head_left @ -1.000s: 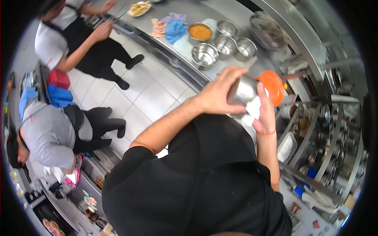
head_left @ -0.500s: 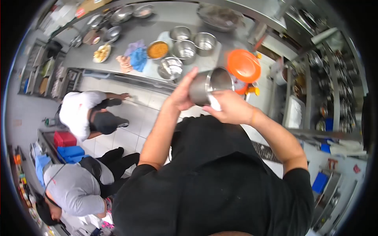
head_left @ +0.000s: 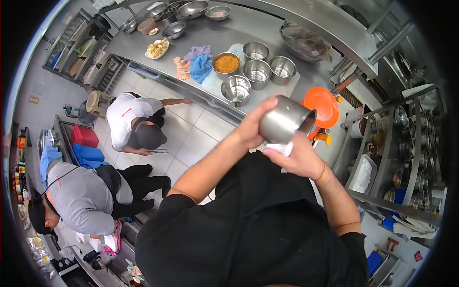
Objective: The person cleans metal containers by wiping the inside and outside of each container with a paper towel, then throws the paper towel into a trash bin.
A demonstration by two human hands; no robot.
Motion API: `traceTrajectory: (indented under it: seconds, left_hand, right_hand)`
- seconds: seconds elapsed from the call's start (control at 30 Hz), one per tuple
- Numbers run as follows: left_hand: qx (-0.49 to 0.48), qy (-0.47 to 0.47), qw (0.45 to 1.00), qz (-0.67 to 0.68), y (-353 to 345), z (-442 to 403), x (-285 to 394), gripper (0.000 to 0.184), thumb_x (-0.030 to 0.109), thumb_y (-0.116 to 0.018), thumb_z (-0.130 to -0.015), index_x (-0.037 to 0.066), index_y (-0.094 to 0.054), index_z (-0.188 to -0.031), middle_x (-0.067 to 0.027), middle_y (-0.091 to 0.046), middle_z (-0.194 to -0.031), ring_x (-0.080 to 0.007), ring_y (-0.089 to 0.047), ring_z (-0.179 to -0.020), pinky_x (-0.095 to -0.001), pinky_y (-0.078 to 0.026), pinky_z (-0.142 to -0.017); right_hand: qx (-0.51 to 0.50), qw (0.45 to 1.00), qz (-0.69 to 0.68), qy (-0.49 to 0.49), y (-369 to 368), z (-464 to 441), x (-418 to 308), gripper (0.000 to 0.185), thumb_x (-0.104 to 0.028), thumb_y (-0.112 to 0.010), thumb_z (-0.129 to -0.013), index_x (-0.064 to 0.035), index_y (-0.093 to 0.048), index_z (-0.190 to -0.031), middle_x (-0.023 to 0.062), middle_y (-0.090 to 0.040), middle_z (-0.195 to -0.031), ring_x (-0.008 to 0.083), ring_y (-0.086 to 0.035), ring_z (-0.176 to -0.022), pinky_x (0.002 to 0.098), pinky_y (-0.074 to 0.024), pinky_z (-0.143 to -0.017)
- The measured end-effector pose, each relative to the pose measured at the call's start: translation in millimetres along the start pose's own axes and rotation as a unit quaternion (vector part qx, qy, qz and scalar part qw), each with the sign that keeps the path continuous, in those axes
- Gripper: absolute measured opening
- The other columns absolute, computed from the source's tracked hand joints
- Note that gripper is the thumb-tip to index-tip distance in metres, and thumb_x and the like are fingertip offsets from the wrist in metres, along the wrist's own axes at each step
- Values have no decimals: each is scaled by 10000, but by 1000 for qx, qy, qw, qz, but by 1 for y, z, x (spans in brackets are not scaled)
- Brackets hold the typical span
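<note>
A steel pot (head_left: 286, 118) is tilted on its side in front of my chest, its opening facing right. My left hand (head_left: 254, 125) grips the pot's left side. My right hand (head_left: 301, 155) holds a white cloth (head_left: 281, 149) against the pot near its rim; some of its fingers are hidden behind or inside the pot. On the counter beyond stand several empty steel pots (head_left: 256, 72) and one with orange-brown food (head_left: 226, 65). Blue, purple and peach cloths (head_left: 201, 68) lie to their left. An orange lid (head_left: 321, 107) is right of the held pot.
The steel counter (head_left: 191, 42) carries a dish of pale food (head_left: 157, 49), metal bowls (head_left: 174, 30) and a large covered bowl (head_left: 306, 42). Racks (head_left: 406, 158) stand at right. One person (head_left: 136, 123) bends down beyond the counter's front edge; another (head_left: 86, 193) works at left.
The pot has been turned in my hands, and my right hand with the cloth has moved along its rim. The person in white has bent down. The camera view has shifted.
</note>
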State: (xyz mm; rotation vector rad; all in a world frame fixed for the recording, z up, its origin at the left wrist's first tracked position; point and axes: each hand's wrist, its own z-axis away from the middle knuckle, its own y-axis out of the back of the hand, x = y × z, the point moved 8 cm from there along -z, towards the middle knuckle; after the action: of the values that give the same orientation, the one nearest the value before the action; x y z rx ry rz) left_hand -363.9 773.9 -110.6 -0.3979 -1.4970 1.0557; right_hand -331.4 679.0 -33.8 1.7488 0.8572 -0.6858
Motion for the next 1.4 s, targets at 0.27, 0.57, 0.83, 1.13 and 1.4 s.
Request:
traceTrajectory:
  seconds: [0.27,0.57,0.83,1.13,1.4]
  left_hand:
    - [-32,18,990,-137,21,-8,3,925,672,-645,-904,90,-358,-1562,-146,-426,-1543,-299,-466,-1396,-456,-400,-1141]
    - [-123,-37,980,-155,11,6,5,1119,521,-765,-808,53,-173,-1634,-204,-461,-1483,-331,-518,-1359,-437,-435,-1149]
    - [-68,51,996,2,45,9,-6,808,545,-537,-971,-11,-383,-1537,-226,-568,-1422,-329,-594,-1288,-479,-490,-1092]
    - [-4,141,988,66,43,11,-31,646,563,-495,-1004,61,-561,-1406,-146,-663,-1303,-289,-675,-1170,-483,-565,-984]
    - [33,142,989,-35,54,23,-31,558,428,-598,-1013,20,-549,-1390,-145,-662,-1300,-250,-664,-1174,-422,-531,-1020]
  right_hand:
    - [-57,988,-54,-134,13,0,33,334,-219,-711,-944,17,-649,-1172,120,-712,-1043,256,-674,-956,406,-528,-852]
    - [-5,933,-304,-192,-9,0,21,399,-295,-722,-938,13,-625,-1173,88,-682,-986,133,-652,-902,329,-538,-800]
    - [-164,930,322,64,-8,27,-4,257,-166,-716,-825,-61,-714,-1059,77,-701,-1079,280,-637,-1129,388,-495,-985]
    - [-101,896,381,204,-1,-1,0,206,-159,-641,-822,-75,-689,-1004,39,-640,-1053,213,-601,-1036,331,-534,-890]
    - [-235,882,404,54,-37,-4,25,351,-155,-712,-736,-7,-698,-1054,124,-715,-1006,279,-664,-1007,411,-530,-896]
